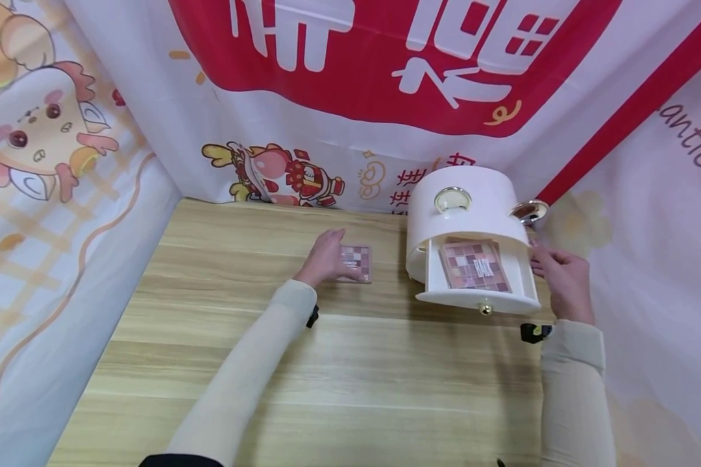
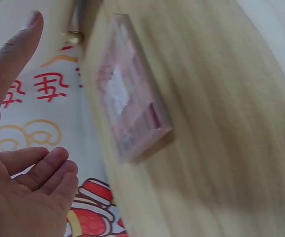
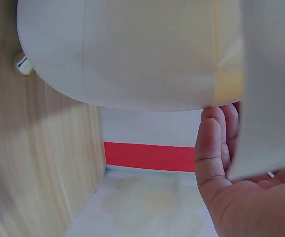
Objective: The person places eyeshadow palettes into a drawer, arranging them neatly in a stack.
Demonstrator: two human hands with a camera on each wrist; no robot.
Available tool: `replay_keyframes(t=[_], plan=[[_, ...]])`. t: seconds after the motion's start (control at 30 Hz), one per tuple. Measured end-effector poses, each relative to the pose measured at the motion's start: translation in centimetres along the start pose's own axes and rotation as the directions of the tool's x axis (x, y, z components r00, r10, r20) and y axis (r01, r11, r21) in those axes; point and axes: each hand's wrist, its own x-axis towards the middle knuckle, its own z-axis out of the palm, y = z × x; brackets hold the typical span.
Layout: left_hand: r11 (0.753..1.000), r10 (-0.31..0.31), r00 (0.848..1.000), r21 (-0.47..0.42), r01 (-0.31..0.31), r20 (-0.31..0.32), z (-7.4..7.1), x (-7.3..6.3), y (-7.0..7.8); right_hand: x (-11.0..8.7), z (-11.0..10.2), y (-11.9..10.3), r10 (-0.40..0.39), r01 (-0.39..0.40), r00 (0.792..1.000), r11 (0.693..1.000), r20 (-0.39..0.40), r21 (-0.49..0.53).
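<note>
My left hand (image 1: 326, 258) is beside an eyeshadow palette (image 1: 359, 264) lying on the table. In the left wrist view, the left hand (image 2: 31, 192) has its thumb spread away from its loosely bent fingers, with a gap between them and the palette (image 2: 132, 94). A white rounded drawer box (image 1: 491, 201) stands at the right, its drawer (image 1: 455, 299) pulled out. Inside the drawer lies another similar palette (image 1: 473, 266), perhaps atop a second one. My right hand (image 1: 569, 279) is at the box's right side. Its fingertips (image 3: 209, 131) reach the white side, partly hidden by a pale panel.
The wood-grain table (image 1: 350, 376) extends in front. A printed cloth (image 1: 350, 104) hangs behind, with more cloth on both sides. Two gold-rimmed round pieces stick up from the box, one being the right piece (image 1: 528, 211). A gold knob (image 1: 486, 310) projects from the drawer front.
</note>
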Motion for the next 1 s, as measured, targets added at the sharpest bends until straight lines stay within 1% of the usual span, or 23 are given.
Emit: replay_keyframes(t=[0.1, 0.27, 0.37, 0.5, 0.73, 0.87, 1.0], plan=[[1.0, -0.016, 1.0, 0.003, 0.016, 0.016, 0.4, 0.1, -0.7, 0.1, 0.1, -0.1, 0.003, -0.003, 1.0, 1.0, 0.005, -0.005], [0.998, -0.052, 0.998, -0.04, 0.053, 0.024, 1.4, 0.4, -2.2, 0.1, 0.1, -0.1, 0.016, -0.016, 1.0, 0.999, 0.015, -0.032], [0.997, -0.049, 0.998, -0.054, 0.05, 0.025, 2.0, 0.7, -3.1, 0.0, 0.1, -0.1, 0.025, -0.025, 1.0, 0.999, 0.009, -0.035], [0.999, -0.042, 0.998, -0.033, 0.043, 0.036, 2.6, 1.0, -4.1, 0.1, 0.0, -0.1, 0.028, -0.028, 1.0, 0.999, 0.009, -0.021], [0.999, -0.036, 0.998, -0.02, 0.037, 0.061, 3.0, 1.2, -5.4, 0.0, 0.1, -0.1, -0.001, 0.001, 1.0, 1.0, 0.012, 0.013], [0.998, -0.035, 0.998, -0.056, 0.038, 0.05, 3.2, 1.2, -5.9, 0.0, 0.1, 0.0, -0.014, 0.013, 1.0, 0.999, 0.019, 0.032], [0.995, -0.013, 1.0, -0.099, 0.013, 0.0, 3.5, 1.1, -6.1, 0.0, 0.1, 0.1, -0.012, 0.011, 1.0, 1.0, 0.006, 0.017]])
